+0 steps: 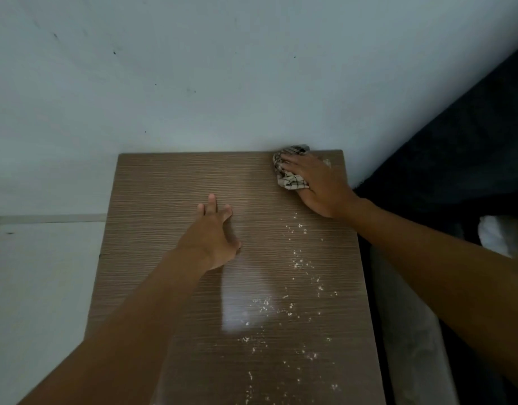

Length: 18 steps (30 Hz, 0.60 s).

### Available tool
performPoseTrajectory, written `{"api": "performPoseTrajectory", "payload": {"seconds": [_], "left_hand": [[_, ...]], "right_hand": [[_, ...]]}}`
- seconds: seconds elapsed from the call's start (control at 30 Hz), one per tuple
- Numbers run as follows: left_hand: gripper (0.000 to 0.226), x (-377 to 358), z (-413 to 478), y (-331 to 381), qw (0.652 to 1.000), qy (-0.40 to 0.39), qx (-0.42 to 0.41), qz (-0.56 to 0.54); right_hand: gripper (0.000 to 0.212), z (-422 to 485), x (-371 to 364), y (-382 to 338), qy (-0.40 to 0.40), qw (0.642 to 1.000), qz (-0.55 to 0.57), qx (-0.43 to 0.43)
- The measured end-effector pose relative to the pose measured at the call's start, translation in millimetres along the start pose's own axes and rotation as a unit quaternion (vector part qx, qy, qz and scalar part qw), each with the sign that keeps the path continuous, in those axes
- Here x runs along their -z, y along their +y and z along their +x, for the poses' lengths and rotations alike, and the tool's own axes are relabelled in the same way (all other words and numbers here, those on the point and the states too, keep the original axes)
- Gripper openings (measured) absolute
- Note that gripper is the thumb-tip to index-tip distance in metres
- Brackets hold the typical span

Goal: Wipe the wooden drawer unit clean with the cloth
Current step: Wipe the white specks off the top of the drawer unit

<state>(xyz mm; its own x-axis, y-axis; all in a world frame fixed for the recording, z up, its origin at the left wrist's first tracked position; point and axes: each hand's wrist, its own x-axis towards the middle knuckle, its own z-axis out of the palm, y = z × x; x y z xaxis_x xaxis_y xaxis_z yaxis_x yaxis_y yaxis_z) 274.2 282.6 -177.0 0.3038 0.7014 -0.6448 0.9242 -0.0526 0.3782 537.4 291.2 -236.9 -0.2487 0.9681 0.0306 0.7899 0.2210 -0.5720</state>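
Observation:
The wooden drawer unit (164, 182) fills the middle of the view, seen from above, its brown grained top running back to the wall. My right hand (317, 185) presses a crumpled checked cloth (289, 176) onto the top's far right corner, against the wall. My left hand (212, 235) lies flat near the centre of the top, fingers spread, holding nothing. White crumbs (298, 264) are scattered in a band down the right half of the top, from below my right hand to the near edge.
A pale wall (222, 83) stands right behind the unit. To the left lies a light floor (41, 287) with a skirting line. On the right, close beside the unit, is a dark padded shape (456, 141) and something white (494, 235).

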Motion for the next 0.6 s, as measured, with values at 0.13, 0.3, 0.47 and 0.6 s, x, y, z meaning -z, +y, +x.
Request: {"api": "performPoseTrajectory", "payload": {"seconds": [0.13, 0.3, 0.47, 0.6], "left_hand": [[0.07, 3.3, 0.1, -0.4, 1.0, -0.009, 0.006, -0.027], [0.067, 3.6, 0.6, -2.4, 0.999, -0.01, 0.006, -0.041], [0.068, 1.4, 0.4, -0.8, 0.999, -0.003, 0.012, -0.043], [0.066, 1.6, -1.2, 1.9, 0.999, -0.002, 0.016, -0.045]], "right_hand": [[0.051, -20.9, -8.2, -21.5, -0.039, 0.998, 0.006, 0.043], [0.05, -59.2, -27.9, -46.1, -0.066, 0.994, 0.006, 0.088], [0.053, -100.4, -47.6, -70.7, -0.065, 0.992, 0.034, 0.099], [0.053, -127.0, -66.7, -98.5, -0.039, 0.993, 0.065, 0.086]]}}
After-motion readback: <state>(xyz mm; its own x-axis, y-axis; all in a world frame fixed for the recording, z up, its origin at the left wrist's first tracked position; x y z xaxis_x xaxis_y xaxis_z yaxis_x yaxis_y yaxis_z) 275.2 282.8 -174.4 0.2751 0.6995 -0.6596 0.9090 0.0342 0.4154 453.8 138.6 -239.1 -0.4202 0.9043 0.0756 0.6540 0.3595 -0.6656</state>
